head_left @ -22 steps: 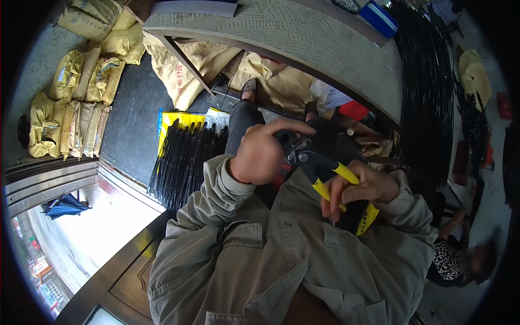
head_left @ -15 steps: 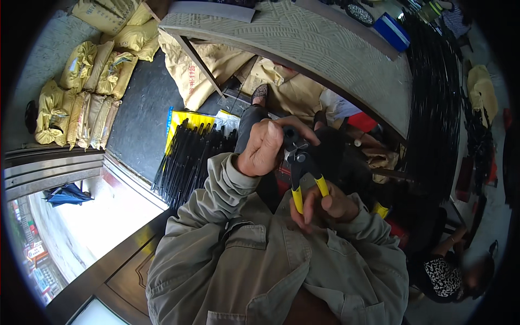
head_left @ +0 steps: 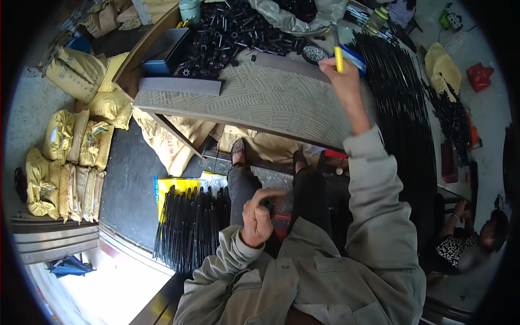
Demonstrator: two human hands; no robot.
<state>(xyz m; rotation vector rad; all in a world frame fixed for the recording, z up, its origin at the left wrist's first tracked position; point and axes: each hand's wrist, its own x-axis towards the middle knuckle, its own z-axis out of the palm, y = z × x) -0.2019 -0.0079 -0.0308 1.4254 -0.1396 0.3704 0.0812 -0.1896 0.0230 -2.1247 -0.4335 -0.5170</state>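
Observation:
My left hand [head_left: 257,219] is curled in front of my lap, its fingers closed around a dark round-ended part [head_left: 268,204], perhaps a black tube; most of it is hidden. My right hand [head_left: 344,78] is stretched out over the far right of the worktable, closed on yellow-handled pliers [head_left: 339,58] whose head points away from me. Close to that hand are a round dish of small shiny metal pieces [head_left: 314,53] and a blue box [head_left: 356,60], partly covered by the hand.
Black plastic fittings [head_left: 238,38] are heaped on the worktable [head_left: 260,89]. Long black rods [head_left: 392,92] lie along its right side. A bundle of black rods [head_left: 189,227] stands left of my legs. Yellow sacks [head_left: 59,135] are stacked at left; a person [head_left: 455,249] sits at lower right.
My right hand has carried the pliers from beside my left hand up and away over the table. The pliers have left the dark part in my left hand. My view has tilted up.

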